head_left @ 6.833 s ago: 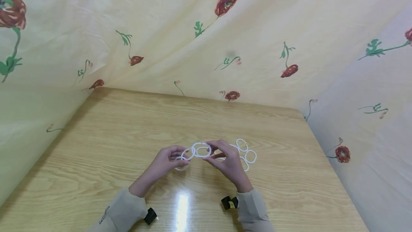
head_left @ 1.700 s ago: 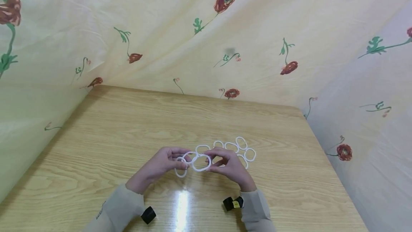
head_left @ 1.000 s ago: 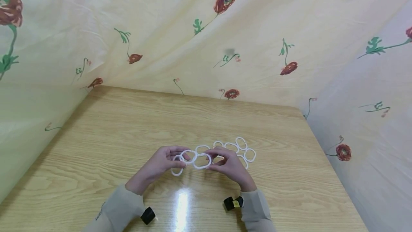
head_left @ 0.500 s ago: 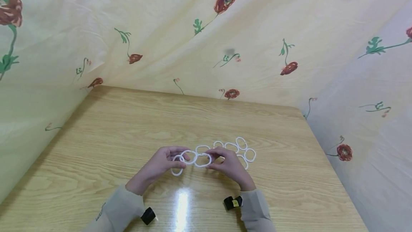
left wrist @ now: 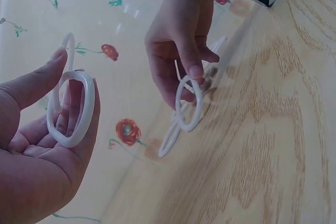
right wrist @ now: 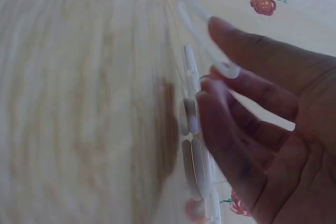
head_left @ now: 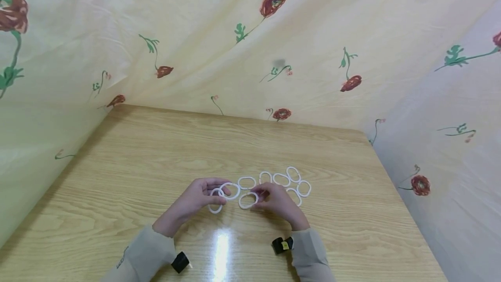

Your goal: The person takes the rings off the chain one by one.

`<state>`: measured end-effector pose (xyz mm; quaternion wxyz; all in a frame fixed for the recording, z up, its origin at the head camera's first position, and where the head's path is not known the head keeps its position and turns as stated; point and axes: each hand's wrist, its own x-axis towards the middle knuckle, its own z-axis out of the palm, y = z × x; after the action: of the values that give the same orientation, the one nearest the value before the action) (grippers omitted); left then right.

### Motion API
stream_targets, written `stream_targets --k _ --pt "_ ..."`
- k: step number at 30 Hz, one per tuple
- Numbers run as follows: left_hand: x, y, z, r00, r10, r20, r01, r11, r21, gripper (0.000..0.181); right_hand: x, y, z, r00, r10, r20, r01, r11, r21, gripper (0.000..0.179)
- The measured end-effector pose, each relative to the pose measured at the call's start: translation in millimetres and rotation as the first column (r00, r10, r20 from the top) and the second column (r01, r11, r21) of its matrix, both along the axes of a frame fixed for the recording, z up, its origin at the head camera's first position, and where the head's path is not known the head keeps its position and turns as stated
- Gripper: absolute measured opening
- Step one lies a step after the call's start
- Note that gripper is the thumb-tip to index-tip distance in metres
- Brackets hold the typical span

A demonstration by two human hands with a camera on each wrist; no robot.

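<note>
My left hand holds two interlinked white oval plastic links: one link points toward the right hand, and the other link hangs below the thumb. In the left wrist view the nearer link stands upright between thumb and fingers. With thumb and fingertips, my right hand pinches a single white link by its right end. That link is apart from the left pair, a small gap between them. The right wrist view shows it blurred, tilted above the table.
Several more white links lie on the wooden table behind and beside the right hand, among them an oval link and a link at the far right. Floral cloth hangs along the back and sides.
The right hand's link overlapped the left hand's chain in the earlier frames; now it has come away and moved slightly down and right. The left hand has stayed almost still over the last second.
</note>
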<state>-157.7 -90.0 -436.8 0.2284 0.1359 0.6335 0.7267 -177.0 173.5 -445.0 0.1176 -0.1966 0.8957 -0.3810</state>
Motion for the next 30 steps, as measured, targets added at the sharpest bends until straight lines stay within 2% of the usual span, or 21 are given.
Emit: stream_targets --k 4,10,17,23,26,30 --pt "0.1 -0.4 0.4 1.0 0.014 -0.009 -0.014 0.999 -0.03 0.059 0.1 -0.9 2.8 0.999 0.036 0.021 -0.036 0.999 0.019 0.036" --pt "0.0 -0.3 2.1 1.0 0.029 -0.003 -0.029 0.997 -0.071 0.061 -1.2 -1.7 4.0 0.999 0.055 -0.001 -0.054 0.997 0.048 0.033" --pt "0.6 0.2 3.2 1.0 0.031 -0.001 -0.031 0.996 -0.08 0.061 -1.7 -2.8 4.1 1.0 -0.002 -0.02 0.004 0.996 0.087 0.033" --pt "0.6 0.3 4.7 1.0 0.03 0.0 -0.03 0.996 -0.079 0.06 -1.5 -2.3 7.1 0.999 -0.017 -0.044 0.021 0.996 0.09 0.038" --pt "1.2 0.5 5.9 0.999 0.03 -0.011 -0.03 0.996 -0.082 0.059 -0.4 -2.2 9.4 0.999 -0.015 -0.039 0.017 0.999 0.044 0.038" --pt "2.3 1.9 7.9 0.999 0.029 -0.025 -0.031 0.995 -0.091 0.057 2.7 -2.7 13.9 1.0 0.01 0.006 -0.01 0.995 -0.095 0.038"
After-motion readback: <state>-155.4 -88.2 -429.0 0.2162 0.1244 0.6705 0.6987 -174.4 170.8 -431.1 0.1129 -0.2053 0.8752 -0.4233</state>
